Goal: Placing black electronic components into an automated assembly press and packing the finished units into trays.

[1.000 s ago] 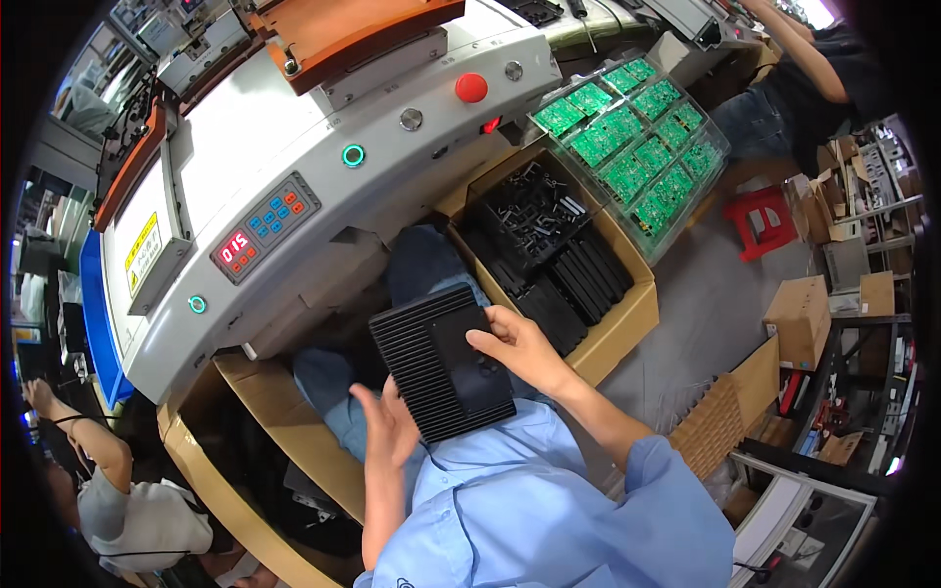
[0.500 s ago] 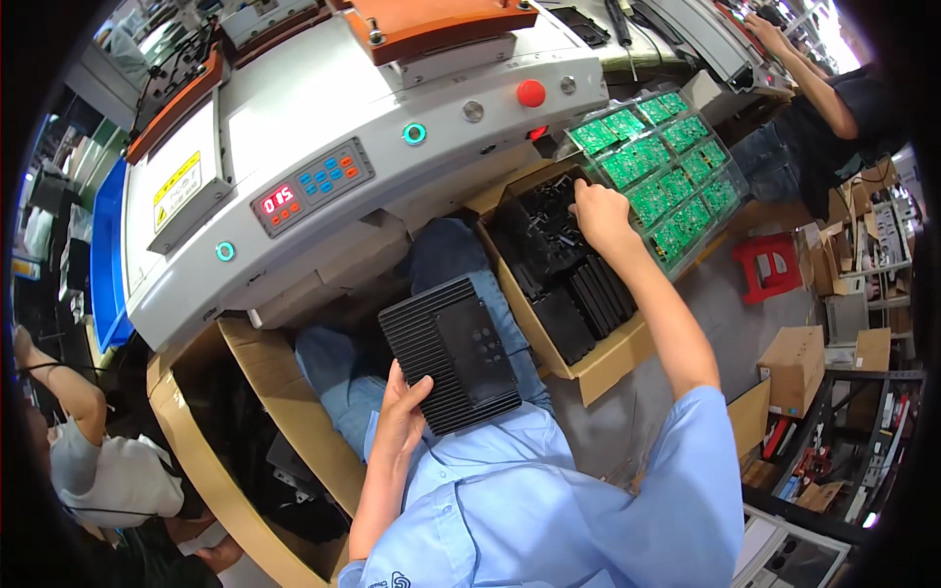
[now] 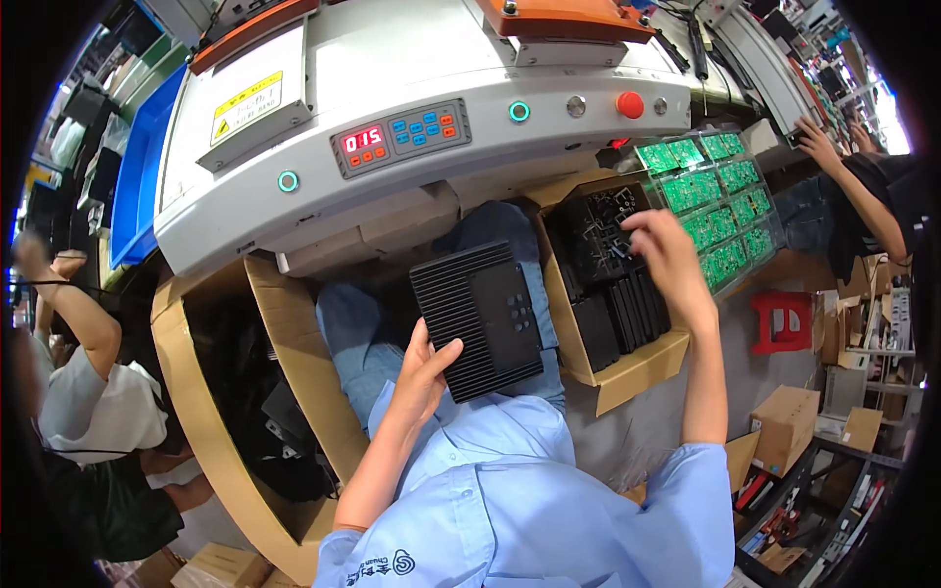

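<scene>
My left hand (image 3: pixel 423 377) grips a black finned metal housing (image 3: pixel 477 323) by its left edge, thumb on top. The housing lies tilted above my lap, its flat panel with several small round marks facing up. My right hand (image 3: pixel 671 260) hovers over an open cardboard box (image 3: pixel 642 377) on the right, fingers curled in a pinch; whether a small part is between them is too fine to see. Small black parts (image 3: pixel 603 230) lie loosely heaped at the far end of that box. Black flat pieces (image 3: pixel 627 318) stand in a row nearer to me.
Ahead stands a white machine (image 3: pixel 392 69) with a keypad panel (image 3: pixel 402 137) and a red stop button (image 3: pixel 629 104). Green circuit boards (image 3: pixel 720 206) in a clear tray lean beyond the right box. Another cardboard box (image 3: pixel 211 431) is at left. A red stool (image 3: pixel 782 321) and other people are nearby.
My right hand has lifted and drawn back slightly from the heaped parts. My left hand still holds the housing. The view has shifted, so the machine and boxes appear farther right.
</scene>
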{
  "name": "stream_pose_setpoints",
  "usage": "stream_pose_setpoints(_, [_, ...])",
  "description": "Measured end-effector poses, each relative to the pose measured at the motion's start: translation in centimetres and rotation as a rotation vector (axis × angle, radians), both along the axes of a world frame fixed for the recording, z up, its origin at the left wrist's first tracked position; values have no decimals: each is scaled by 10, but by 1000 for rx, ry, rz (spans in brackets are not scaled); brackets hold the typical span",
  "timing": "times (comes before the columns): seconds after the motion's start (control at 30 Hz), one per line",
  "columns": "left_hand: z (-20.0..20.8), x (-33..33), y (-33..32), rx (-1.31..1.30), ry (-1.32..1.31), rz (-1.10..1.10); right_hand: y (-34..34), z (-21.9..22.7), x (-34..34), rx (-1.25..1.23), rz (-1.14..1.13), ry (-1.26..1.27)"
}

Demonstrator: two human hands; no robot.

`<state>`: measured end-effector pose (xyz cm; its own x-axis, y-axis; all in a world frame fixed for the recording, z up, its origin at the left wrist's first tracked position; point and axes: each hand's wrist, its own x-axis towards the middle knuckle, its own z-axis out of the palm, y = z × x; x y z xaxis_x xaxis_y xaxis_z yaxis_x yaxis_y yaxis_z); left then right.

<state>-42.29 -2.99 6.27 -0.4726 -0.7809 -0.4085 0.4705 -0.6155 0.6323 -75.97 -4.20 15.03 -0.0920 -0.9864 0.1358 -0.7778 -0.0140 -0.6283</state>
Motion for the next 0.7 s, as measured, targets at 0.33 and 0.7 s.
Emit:
stream_pose_setpoints(0.33, [4,-15,10,-150,-70,-4,23,-24,96,70,206,-111])
stream_pose_setpoints(0.7, [-2,-17,17,-137,-65,22,31,-37,119,36,-2,-72])
